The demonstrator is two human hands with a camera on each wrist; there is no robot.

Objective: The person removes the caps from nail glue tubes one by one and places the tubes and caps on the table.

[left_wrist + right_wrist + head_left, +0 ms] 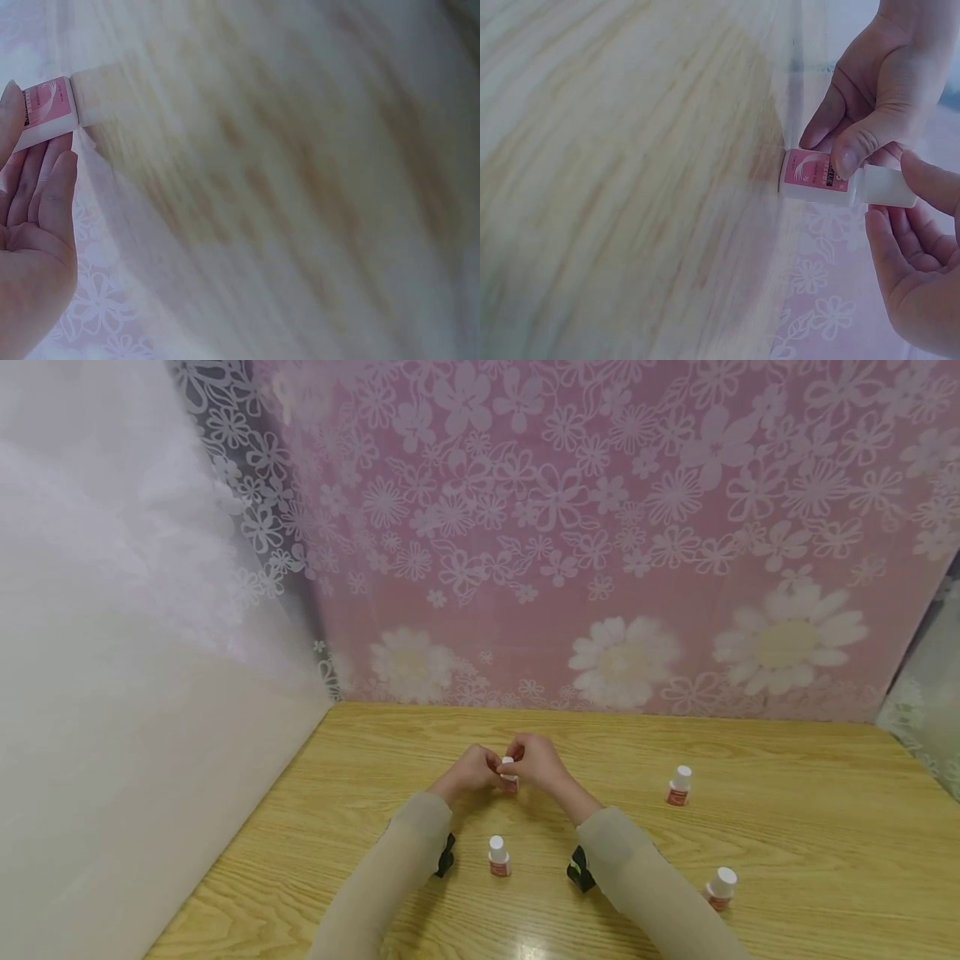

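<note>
Apparently the handling of one bottle (pixel 817 177) is unfinished: it is upright at the far middle of the table (pixel 817 810), the left hand (pixel 474 770) gripping its body, the right hand (pixel 537 762) pinching its white cap (pixel 889 187). That cap is on the neck; whether loose or tight, I cannot tell. Three more stand capped, no hand on them: near-middle bottle (pixel 498 858), far-right bottle (pixel 678 787), near-right bottle (pixel 722 889).
</note>
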